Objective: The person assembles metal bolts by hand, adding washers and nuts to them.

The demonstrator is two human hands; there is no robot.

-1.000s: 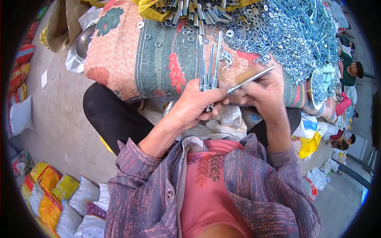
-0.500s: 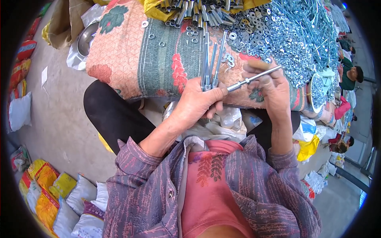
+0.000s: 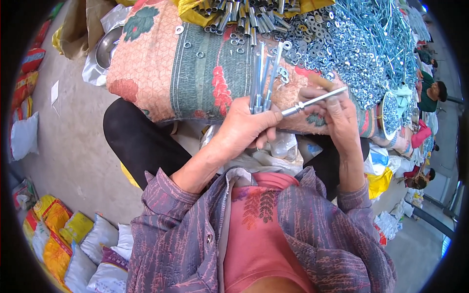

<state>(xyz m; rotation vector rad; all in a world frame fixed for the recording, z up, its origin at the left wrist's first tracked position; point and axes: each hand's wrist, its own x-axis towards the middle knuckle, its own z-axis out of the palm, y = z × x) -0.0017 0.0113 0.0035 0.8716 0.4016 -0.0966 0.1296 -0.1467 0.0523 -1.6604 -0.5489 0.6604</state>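
Note:
My left hand (image 3: pixel 242 126) is closed round several upright metal bolts (image 3: pixel 270 80) with shiny sleeves at their lower ends. Between its thumb and fingers it also pinches another long bolt (image 3: pixel 320 97), which points to the right and slants upward. A small nut or washer (image 3: pixel 300 105) sits on that bolt beside its thicker sleeve end. My right hand (image 3: pixel 345 122) is at the bolt's far end, its thumb against the shaft and its fingers behind it. Those fingers are smeared by motion, and one has a tan covering (image 3: pixel 320 82).
The patterned padded surface (image 3: pixel 146 73) before me bears loose washers (image 3: pixel 315 41), metal sleeves (image 3: pixel 251 19) on yellow sacking and a heap of long rods (image 3: pixel 378 29). A round container (image 3: pixel 390 115) of small parts stands at right. Filled bags (image 3: pixel 100 239) lie on the floor at lower left.
My right fingers have shifted slightly along the slanted bolt and remain blurred. The upright bolts in my left hand have tilted a little to the right; its grip is the same.

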